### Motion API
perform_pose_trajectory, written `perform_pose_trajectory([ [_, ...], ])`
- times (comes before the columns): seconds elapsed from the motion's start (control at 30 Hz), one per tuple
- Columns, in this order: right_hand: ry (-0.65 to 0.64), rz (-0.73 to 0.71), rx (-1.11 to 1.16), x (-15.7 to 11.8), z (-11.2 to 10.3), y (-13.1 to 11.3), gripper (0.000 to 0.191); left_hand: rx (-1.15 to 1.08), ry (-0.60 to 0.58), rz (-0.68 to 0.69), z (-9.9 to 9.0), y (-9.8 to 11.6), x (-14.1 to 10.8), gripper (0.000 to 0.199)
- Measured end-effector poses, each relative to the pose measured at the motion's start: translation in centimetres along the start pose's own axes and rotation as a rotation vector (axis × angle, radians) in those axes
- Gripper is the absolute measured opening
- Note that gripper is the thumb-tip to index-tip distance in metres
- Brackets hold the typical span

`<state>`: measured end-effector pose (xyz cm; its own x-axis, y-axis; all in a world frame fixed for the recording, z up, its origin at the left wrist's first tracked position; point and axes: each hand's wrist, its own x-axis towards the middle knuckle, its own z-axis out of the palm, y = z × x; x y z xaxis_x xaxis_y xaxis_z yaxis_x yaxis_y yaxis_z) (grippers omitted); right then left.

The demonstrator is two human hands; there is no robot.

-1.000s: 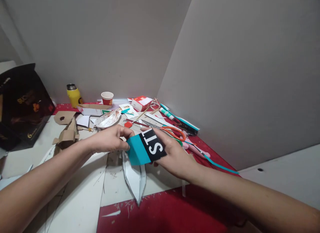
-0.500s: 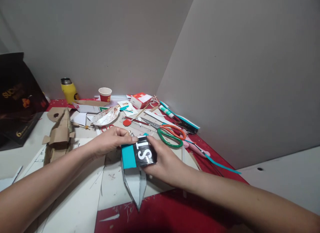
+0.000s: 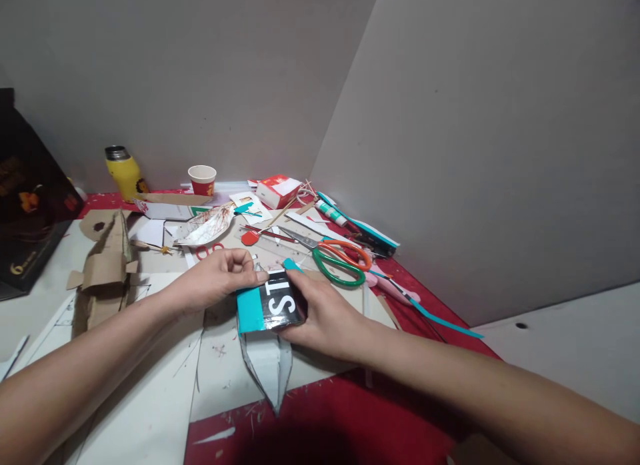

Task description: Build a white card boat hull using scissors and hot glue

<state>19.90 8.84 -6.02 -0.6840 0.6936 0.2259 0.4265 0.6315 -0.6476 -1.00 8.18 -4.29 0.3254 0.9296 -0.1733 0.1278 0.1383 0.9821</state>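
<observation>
A black and teal card piece (image 3: 253, 310) with white letters lies across a pointed white boat-like shape (image 3: 270, 365), whose tip points toward me. My right hand (image 3: 325, 312) grips the card's right side, thumb on top and fingers underneath. At the card's upper left edge my left hand (image 3: 225, 278) pinches with thumb and forefinger. Something small and pale shows just above the left fingertips, too small to make out. Scissors (image 3: 340, 262) with orange and green handles lie just beyond my right hand.
Brown cardboard model (image 3: 107, 272) at left, beside a dark bag (image 3: 30, 205). Yellow bottle (image 3: 125, 174), paper cup (image 3: 202, 180) and red-white box (image 3: 278, 190) stand along the wall. A silvery leaf-shaped piece (image 3: 207, 226), glue stick (image 3: 331, 213) and teal strip (image 3: 445, 326) lie about.
The view has shifted a little. The card is tilted slightly differently in my hands, and more teal shows at its top edge near my right thumb. Both hands keep their grip.
</observation>
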Motion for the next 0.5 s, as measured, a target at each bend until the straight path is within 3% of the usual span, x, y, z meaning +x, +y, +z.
perform_pose_trajectory([
  [0.3, -0.042, -0.01, -0.112, 0.0, -0.06, 0.24, 0.032, -0.09, -0.115, -0.027, -0.11, 0.28, -0.3, 0.027],
  [0.5, -0.073, 0.007, -0.126, 0.0, 0.03, -0.02, 0.031, -0.138, -0.075, 0.002, -0.04, -0.2, -0.2, 0.027],
])
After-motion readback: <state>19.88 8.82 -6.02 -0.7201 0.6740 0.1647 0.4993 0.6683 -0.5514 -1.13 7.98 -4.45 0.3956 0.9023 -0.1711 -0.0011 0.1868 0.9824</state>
